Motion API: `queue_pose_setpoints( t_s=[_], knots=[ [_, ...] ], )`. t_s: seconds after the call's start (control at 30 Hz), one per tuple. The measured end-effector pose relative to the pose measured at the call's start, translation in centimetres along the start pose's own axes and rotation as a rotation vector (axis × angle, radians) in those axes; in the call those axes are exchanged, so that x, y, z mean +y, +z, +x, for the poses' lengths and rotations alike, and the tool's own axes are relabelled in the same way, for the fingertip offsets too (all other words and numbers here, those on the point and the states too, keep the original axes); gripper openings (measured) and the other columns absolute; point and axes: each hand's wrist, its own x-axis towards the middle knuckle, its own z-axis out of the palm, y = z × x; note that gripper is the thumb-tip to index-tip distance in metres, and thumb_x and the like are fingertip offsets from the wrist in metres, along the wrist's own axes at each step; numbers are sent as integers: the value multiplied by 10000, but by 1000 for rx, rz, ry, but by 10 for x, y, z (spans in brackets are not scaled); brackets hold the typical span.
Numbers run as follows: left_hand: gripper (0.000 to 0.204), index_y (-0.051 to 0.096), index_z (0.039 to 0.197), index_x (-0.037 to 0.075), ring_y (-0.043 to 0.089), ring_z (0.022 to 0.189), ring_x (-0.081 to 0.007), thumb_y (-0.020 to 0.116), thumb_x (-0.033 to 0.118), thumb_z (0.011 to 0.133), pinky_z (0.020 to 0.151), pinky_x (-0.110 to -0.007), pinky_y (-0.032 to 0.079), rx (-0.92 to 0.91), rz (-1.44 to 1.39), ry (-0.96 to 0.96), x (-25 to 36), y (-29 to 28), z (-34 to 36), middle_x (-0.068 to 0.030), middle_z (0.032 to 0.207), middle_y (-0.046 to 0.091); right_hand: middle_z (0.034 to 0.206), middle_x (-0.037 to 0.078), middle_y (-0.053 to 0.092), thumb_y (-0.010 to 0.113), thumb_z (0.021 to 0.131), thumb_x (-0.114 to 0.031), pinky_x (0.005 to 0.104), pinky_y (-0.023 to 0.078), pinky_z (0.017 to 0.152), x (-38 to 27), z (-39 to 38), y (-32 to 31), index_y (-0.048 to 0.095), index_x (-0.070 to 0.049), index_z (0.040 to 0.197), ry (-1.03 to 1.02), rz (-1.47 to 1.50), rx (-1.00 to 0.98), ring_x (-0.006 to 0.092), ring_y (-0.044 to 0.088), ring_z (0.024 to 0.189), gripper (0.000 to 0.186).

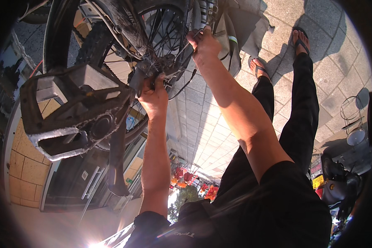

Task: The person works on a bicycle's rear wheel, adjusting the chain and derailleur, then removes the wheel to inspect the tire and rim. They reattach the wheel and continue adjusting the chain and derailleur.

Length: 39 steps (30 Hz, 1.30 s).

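Observation:
Close in front of me is a bicycle with a dusty black frame tube (132, 31), a spoked wheel and a large pedal (70, 113). My left hand (153, 97) is closed at a small dark metal mechanism (163, 64) by the frame; its exact kind is hard to make out. Up and to the right, my right hand (205, 45) pinches a thin, silvery, cable-like strand that runs down toward that mechanism. A black cable end (190, 78) hangs loose below the right hand. My fingers partly hide both grip points.
Grey paving (285, 87) surrounds my feet in flip-flops. A grey bag-like cloth (246, 31) is beside the wheel. The crank arm (117, 165) juts toward me from the pedal. At the right stand a wire-framed object (353, 122) and a parked motor scooter (339, 186).

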Motion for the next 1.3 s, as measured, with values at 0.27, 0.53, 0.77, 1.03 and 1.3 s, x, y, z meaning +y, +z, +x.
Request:
queue_pose_setpoints(
  t_s=[0.27,0.53,0.77,1.03,1.3],
  knots=[
    [259,670,1154,-40,686,931,-170,722,-37,900,873,-309,516,-21,72,-14,0,-2,0,-108,1072,751,806,216,700,588,1019,-322,417,610,630,-10,3,-5,664,92,883,-205,-678,-72,293,735,739,443],
    [220,702,1099,-61,680,907,-171,755,27,905,844,-304,523,20,42,-47,-4,-1,-2,-113,1057,759,950,211,744,619,979,-374,450,555,848,-60,24,3,760,-39,997,-587,-1744,-440,344,724,917,364],
    [195,714,1062,-67,672,863,-165,758,46,910,815,-305,522,10,112,-24,-1,-2,-1,-102,1022,759,1074,82,758,676,952,-206,366,519,943,-112,73,10,744,-66,1177,-376,-1821,-1211,237,697,1009,274],
    [169,713,1017,-51,672,851,-166,766,64,905,802,-298,518,65,11,-25,5,4,-1,-89,978,757,1000,150,706,661,876,-145,432,545,901,-111,66,22,692,-62,1082,-1624,-1781,-1748,320,684,1063,225],
    [199,711,1050,-60,674,855,-153,763,73,912,805,-292,522,41,136,-43,-3,-2,-2,-92,994,759,945,138,735,621,978,-274,424,568,813,-102,47,24,710,-62,1142,-710,-2158,-1398,340,710,875,282]
  ],
)
